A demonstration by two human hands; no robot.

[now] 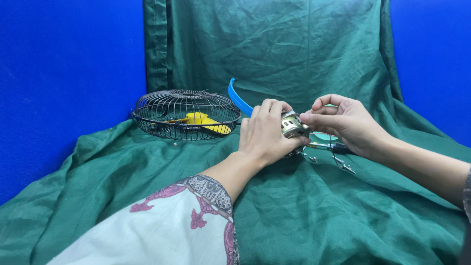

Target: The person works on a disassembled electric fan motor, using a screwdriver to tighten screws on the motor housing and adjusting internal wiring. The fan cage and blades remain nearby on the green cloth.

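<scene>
Head view shows both hands meeting over a small metal fan motor (293,126), a little right of the centre of the green cloth (314,206). The left hand (263,133) is closed around the motor body from the 9 o'clock side. The right hand (346,120) comes from 3 o'clock; its fingertips (306,117) are pinched narrow on the motor's upper edge. Thin wires (326,140) with small metal clips trail from the motor toward 4 o'clock and lie on the cloth. A blue curved plastic strip (239,98) rises at 11 o'clock from the motor. Farther at 9 o'clock stands a wire fan guard (186,114) with yellow blades (201,120) inside, well apart from the hands. I judge the step in hand is work on the motor itself; the next move calls for a steady left grip and fine finger work on the right.
</scene>
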